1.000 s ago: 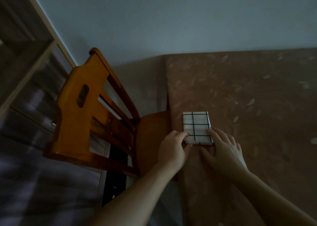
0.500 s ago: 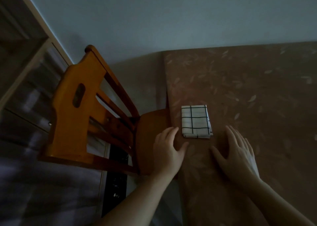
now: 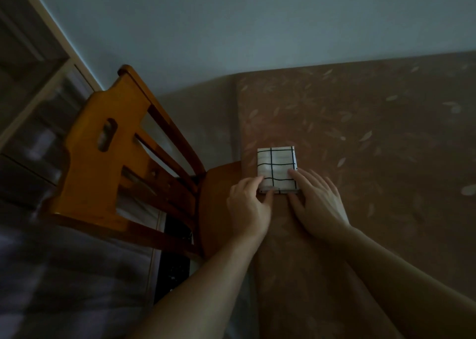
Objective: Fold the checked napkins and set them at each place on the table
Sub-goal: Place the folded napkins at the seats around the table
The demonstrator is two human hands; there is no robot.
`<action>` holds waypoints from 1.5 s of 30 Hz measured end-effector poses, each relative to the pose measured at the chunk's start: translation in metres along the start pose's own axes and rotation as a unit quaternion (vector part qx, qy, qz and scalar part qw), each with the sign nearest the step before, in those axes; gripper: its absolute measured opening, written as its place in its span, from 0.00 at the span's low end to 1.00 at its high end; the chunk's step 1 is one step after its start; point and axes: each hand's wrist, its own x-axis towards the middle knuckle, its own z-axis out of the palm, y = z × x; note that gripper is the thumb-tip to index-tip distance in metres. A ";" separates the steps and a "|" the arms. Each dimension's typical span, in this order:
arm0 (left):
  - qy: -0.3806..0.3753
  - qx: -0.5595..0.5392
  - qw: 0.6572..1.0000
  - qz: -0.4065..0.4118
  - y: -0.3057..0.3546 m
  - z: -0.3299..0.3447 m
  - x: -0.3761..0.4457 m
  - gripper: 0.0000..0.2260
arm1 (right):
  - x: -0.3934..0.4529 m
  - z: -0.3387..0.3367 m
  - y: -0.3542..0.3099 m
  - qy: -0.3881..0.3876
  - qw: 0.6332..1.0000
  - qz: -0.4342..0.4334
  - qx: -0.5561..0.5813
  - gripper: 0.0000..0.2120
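A folded white napkin [image 3: 277, 166] with black checks lies flat on the brown leaf-patterned table [image 3: 373, 137], close to its left edge. My left hand [image 3: 248, 207] touches the napkin's near left corner with fingertips and thumb. My right hand [image 3: 316, 202] lies flat on the table with straight fingers, its fingertips resting on the napkin's near right corner. Something pale shows under the right hand's outer edge; I cannot tell what it is.
An orange wooden chair [image 3: 113, 163] stands at the table's left edge, its seat partly under the table. A pale wall runs behind. A dark cabinet [image 3: 28, 86] stands at far left. The room is dim.
Half a second ago both hands lay on the table just short of the napkin. They have moved forward and touch its near corners again.
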 end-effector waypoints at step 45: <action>-0.262 0.176 0.946 0.069 0.173 -0.174 -0.310 0.23 | -0.398 -0.254 0.070 -0.062 0.982 0.102 -0.143 0.29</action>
